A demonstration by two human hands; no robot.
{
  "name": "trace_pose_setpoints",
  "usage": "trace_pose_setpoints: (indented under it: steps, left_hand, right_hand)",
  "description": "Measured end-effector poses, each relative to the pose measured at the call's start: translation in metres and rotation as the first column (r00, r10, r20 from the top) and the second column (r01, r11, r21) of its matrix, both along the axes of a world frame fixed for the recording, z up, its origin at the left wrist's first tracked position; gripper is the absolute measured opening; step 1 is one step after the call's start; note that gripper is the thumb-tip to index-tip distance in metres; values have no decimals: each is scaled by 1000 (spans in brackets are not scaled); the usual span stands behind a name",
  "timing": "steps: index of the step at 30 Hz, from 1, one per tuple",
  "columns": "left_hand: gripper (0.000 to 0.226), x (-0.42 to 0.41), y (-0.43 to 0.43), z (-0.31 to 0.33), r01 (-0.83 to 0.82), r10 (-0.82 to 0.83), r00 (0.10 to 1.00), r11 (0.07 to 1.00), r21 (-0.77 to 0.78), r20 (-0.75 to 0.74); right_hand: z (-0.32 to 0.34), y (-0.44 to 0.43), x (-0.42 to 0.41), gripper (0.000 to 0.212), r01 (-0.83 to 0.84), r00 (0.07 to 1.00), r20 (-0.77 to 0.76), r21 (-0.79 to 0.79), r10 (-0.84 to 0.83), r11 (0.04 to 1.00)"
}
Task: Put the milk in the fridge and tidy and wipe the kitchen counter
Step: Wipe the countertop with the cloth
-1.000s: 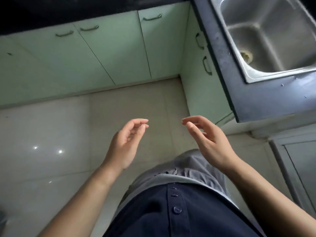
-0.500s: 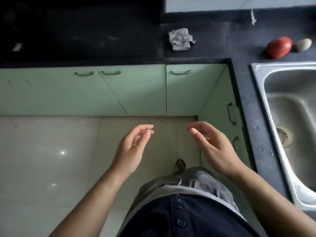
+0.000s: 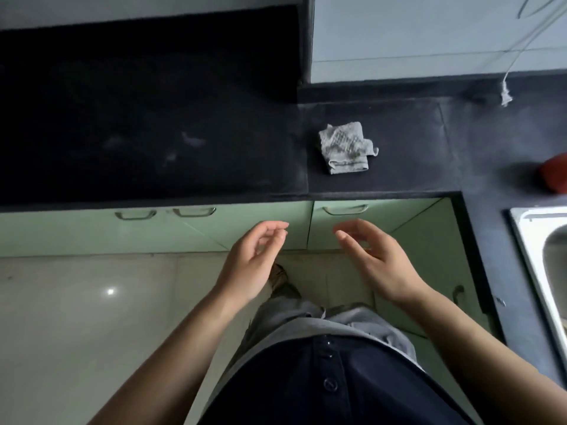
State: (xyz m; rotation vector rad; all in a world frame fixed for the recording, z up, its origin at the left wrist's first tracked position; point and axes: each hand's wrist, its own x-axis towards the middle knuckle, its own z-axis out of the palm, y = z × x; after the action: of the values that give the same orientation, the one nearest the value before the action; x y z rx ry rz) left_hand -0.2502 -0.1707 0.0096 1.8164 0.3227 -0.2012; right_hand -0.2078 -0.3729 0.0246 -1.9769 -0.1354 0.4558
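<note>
Both hands up in front of the body, palms facing each other, nothing in either one. Left hand (image 3: 251,265) is loose w/ fingers curled, thumb near the fingertips but no grip on anything. Right hand (image 3: 377,262) is spread a bit wider, fingers bent, also empty. They hang apart, over the floor (image 3: 92,317), in front of the pale green cabinet doors (image 3: 239,228).

The table (image 3: 399,179) is dark, L-shaped, running across the top of the view & turning down the right side. On it, a crumpled grey cloth (image 3: 346,148) lies flat, near the front edge, well apart from both hands & a little right of centre. Left stretch of the table is v. dark w/ a few pale smears (image 3: 190,139). Far right edge: a red round thing (image 3: 555,176), cut off by the frame, can't tell what it is. Just below that, the steel sink (image 3: 540,240) sits in the table, only its left rim & part of the basin in view.

A thin cord w/ a frayed white end (image 3: 505,95) dangles against the grey wall (image 3: 429,38) at upper right. Metal handles (image 3: 345,210) show on the cabinet fronts. Milk & fridge: neither in shot. Down below, dark buttoned shirt (image 3: 325,378), grey trousers, one shoe (image 3: 279,277) on the tiles.
</note>
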Motion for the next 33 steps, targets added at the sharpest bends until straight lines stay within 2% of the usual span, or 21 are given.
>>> trace_pose_setpoints:
  steps: [4, 7, 10, 12, 14, 16, 18, 20, 25, 29, 33]
  left_hand:
    - [22, 94, 23, -2, 30, -40, 994, 996, -89, -105]
    - [23, 156, 30, -10, 53, -63, 987, 996, -68, -151]
    - [16, 198, 30, -27, 16, -14, 990, 1000, 12, -142]
    - [20, 215, 28, -42, 27, -11, 995, 986, 163, -100]
    - [30, 222, 30, -56, 111, -101, 994, 906, 409, -45]
    - [41, 224, 32, -67, 217, -234, 971, 747, 628, -56]
    - [50, 225, 34, -77, 298, -292, 945, 597, 745, -143]
    - [56, 222, 35, -84, 352, -309, 927, 512, 784, -214]
    - [61, 212, 33, -92, 408, -335, 900, 425, 808, -278]
    - [61, 212, 32, -93, 400, -334, 902, 412, 819, -273]
    - [61, 211, 33, -95, 393, -329, 906, 416, 820, -267]
  right_hand:
    - [1, 26, 81, 11, 74, 996, 54, -24, -73, 997]
    - [-9, 34, 139, 16, 103, 990, 107, -115, -91, 988]
    - [-25, 34, 187, 33, 112, 986, 152, -280, -71, 954]
    - [-34, 34, 211, 41, 103, 985, 167, -355, -45, 929]
    - [-43, 35, 227, 47, 69, 985, 175, -447, 12, 892]
    - [-54, 35, 237, 48, -4, 983, 153, -540, 102, 842]
    - [-67, 35, 240, 46, -82, 979, 98, -605, 177, 792]
    - [-77, 32, 239, 46, -106, 974, 91, -625, 207, 773]
    - [-89, 21, 227, 54, -96, 941, 185, -656, 282, 749]
    - [-95, 27, 223, 56, -81, 942, 190, -668, 275, 739]
    - [-97, 39, 225, 52, -126, 910, 210, -681, 357, 721]
